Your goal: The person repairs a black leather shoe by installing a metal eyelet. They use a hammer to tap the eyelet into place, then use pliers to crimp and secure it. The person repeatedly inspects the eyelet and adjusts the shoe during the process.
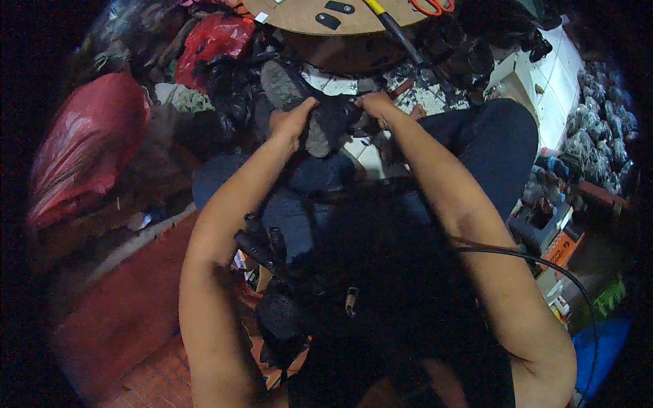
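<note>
Two hands (291, 124) (379, 111) hold dark material (335, 114) (its kind unclear) between them.

Counting one left hand (292, 124), one right hand (381, 110) — two total. Seeing one round table (292, 19), two black oval pads (328, 21), one small white square (261, 18), one yellow-and-black tool (392, 28), one pair of orange loop handles (449, 8), two big red plastic bags (92, 149), one black cable (545, 261), one orange box (564, 249). Can't count dark bundles (600, 129) — many, overlapping. Can't split grey-black held material (317, 139) into one piece or two.
</note>
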A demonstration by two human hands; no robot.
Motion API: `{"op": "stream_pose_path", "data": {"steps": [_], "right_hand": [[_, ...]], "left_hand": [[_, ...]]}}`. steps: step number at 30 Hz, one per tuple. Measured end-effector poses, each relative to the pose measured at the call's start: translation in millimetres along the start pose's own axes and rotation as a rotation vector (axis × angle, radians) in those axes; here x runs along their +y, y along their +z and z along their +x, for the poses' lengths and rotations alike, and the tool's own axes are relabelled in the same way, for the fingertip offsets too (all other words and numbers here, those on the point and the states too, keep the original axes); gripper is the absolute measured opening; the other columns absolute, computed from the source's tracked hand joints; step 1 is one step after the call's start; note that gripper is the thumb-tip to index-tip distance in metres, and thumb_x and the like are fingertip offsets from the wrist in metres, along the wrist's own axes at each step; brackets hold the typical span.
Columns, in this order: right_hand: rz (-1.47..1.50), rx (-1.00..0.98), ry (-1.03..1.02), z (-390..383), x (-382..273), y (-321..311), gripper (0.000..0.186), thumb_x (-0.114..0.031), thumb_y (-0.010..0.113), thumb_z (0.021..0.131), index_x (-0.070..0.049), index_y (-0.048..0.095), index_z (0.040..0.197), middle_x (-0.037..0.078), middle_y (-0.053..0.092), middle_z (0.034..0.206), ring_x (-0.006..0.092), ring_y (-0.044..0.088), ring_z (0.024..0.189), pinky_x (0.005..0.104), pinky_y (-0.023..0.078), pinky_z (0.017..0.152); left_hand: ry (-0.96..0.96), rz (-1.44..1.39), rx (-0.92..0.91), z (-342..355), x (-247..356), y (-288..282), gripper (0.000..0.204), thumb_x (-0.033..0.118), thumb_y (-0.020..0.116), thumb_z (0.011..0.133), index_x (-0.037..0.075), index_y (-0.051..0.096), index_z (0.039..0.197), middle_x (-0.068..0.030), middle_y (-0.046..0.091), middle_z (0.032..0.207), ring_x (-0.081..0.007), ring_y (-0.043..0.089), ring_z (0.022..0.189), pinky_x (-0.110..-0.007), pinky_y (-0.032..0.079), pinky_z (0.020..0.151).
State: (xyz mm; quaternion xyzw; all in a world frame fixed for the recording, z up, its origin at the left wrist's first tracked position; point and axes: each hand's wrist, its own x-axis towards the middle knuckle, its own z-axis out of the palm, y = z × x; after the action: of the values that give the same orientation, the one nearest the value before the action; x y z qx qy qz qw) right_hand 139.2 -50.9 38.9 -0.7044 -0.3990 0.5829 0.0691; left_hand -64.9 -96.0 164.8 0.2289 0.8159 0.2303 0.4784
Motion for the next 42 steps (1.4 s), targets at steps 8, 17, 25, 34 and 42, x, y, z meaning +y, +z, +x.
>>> {"op": "stream_pose_path", "data": {"steps": [8, 17, 25, 34, 42], "right_hand": [[0.125, 0.346, -0.067, 30, 16, 2, 0.063, -0.039, 0.085, 0.075, -0.001, 0.067, 0.121, 0.021, 0.070, 0.118, 0.0334, 0.067, 0.110, 0.0404, 0.050, 0.096], [0.186, 0.724, -0.069, 52, 46, -23, 0.039, -0.037, 0.074, 0.086, 0.001, 0.072, 0.097, 0.019, 0.073, 0.093, 0.0342, 0.069, 0.091, 0.0412, 0.051, 0.085], [0.503, 0.483, -0.542, 40, 36, -41, 0.019, -0.014, 0.073, 0.092, -0.002, 0.069, 0.107, 0.005, 0.072, 0.098, 0.0140, 0.066, 0.088, 0.0296, 0.051, 0.083], [0.283, 0.448, -0.468, 49, 29, -25, 0.024, -0.027, 0.072, 0.094, -0.009, 0.070, 0.110, 0.003, 0.072, 0.095, 0.0102, 0.064, 0.084, 0.0259, 0.050, 0.076], [0.010, 0.560, -0.704, 41, 19, -20, 0.018, -0.021, 0.070, 0.093, -0.008, 0.071, 0.104, 0.013, 0.073, 0.099, 0.0326, 0.070, 0.093, 0.0393, 0.049, 0.094]], "left_hand": [[0.092, 0.155, 0.035, 87, 18, 40, 0.083, 0.039, 0.089, 0.065, -0.012, 0.060, 0.123, -0.0243, 0.067, 0.121, -0.0344, 0.068, 0.107, -0.041, 0.054, 0.091], [0.119, 0.113, -0.132, 151, -17, 74, 0.076, 0.047, 0.082, 0.075, -0.005, 0.062, 0.126, -0.0189, 0.068, 0.121, -0.0309, 0.069, 0.102, -0.041, 0.055, 0.086], [0.109, -0.178, -0.329, 171, -19, 82, 0.066, 0.032, 0.082, 0.080, -0.004, 0.058, 0.129, -0.0171, 0.069, 0.117, -0.0290, 0.069, 0.100, -0.045, 0.058, 0.084], [0.040, -0.362, -0.338, 157, -14, 81, 0.057, 0.021, 0.084, 0.077, -0.003, 0.062, 0.123, -0.0158, 0.069, 0.116, -0.0266, 0.070, 0.100, -0.039, 0.058, 0.085], [0.071, -0.290, -0.283, 162, -12, 83, 0.056, 0.019, 0.084, 0.077, -0.004, 0.061, 0.123, -0.0160, 0.069, 0.115, -0.0261, 0.070, 0.098, -0.039, 0.059, 0.084]]}}
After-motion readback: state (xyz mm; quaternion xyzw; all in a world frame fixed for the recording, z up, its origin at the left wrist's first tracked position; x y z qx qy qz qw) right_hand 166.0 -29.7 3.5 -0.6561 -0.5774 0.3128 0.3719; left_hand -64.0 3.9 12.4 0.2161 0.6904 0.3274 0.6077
